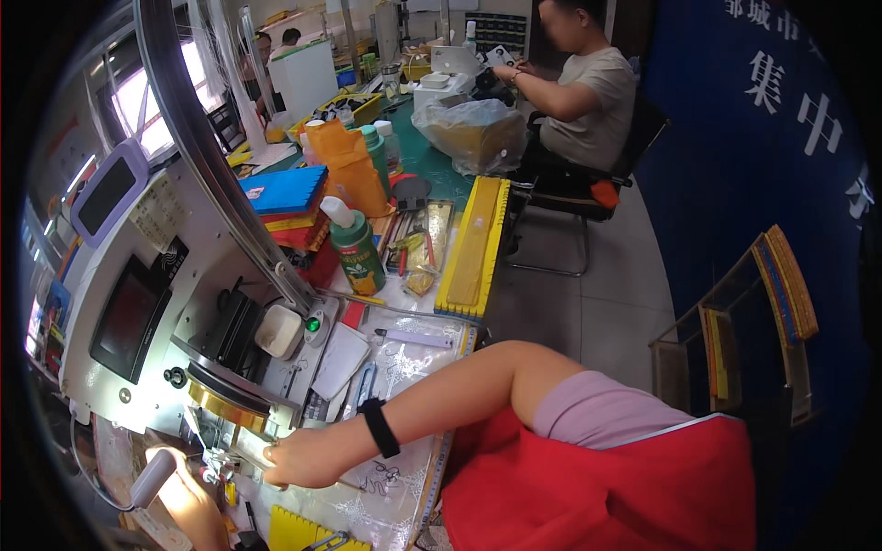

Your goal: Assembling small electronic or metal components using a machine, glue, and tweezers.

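Observation:
My right hand has its fingers curled beside the small metal clamp-like fixture under the white bench machine. What those fingers hold, if anything, is hidden. A black band circles my right wrist. On the other side of the fixture is my left hand, brightly lit and partly covered by a grey lamp head; its fingers cannot be made out. Just above the fixture sits a brass-coloured curved part of the machine. Thin dark wire pieces lie on the clear mat to the right of my right hand.
A yellow ridged tray with pliers lies near. Beyond my arm are a white dish, a green bottle, a long yellow tray and stacked coloured trays. A seated person works at the far table; a rack stands right.

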The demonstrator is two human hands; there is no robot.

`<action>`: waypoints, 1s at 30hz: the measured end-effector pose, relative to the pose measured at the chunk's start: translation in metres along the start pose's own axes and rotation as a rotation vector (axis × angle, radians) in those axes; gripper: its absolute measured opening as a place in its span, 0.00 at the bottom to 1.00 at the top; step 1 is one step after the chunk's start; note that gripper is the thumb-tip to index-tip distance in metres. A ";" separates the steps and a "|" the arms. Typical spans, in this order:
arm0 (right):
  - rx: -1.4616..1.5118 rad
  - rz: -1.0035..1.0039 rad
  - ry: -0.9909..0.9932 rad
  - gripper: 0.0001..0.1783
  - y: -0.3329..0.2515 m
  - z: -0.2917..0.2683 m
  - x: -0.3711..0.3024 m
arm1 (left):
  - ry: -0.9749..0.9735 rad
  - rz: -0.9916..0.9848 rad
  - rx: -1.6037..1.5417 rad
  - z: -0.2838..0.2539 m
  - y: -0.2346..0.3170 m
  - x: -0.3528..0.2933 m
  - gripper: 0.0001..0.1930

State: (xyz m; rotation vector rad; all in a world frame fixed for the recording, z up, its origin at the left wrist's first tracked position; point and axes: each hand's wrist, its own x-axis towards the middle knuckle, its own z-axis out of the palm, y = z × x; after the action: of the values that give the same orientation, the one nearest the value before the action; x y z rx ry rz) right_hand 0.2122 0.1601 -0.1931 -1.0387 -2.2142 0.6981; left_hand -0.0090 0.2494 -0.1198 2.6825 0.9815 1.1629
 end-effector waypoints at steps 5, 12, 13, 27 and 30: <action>-0.676 -0.352 0.147 0.07 0.030 0.026 -0.016 | -0.151 -0.342 -0.207 -0.012 0.024 -0.009 0.04; -0.460 -0.166 0.179 0.07 0.019 0.001 -0.014 | -0.128 0.067 -0.102 -0.002 0.032 0.006 0.11; -0.429 -0.216 0.233 0.08 0.009 -0.001 -0.014 | -0.148 0.054 0.025 -0.006 0.014 -0.005 0.11; -0.231 -0.352 0.443 0.13 -0.029 -0.024 -0.010 | 0.021 -0.423 -1.260 0.001 0.002 -0.007 0.08; -0.273 -0.358 0.434 0.14 -0.025 -0.019 -0.006 | 0.071 -0.447 -1.197 0.005 0.005 -0.005 0.07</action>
State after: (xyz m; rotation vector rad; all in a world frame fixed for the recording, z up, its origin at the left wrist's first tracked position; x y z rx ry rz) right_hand 0.2160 0.1447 -0.1653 -0.7914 -2.0572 0.0059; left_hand -0.0055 0.2433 -0.1252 1.4104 0.5309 1.1767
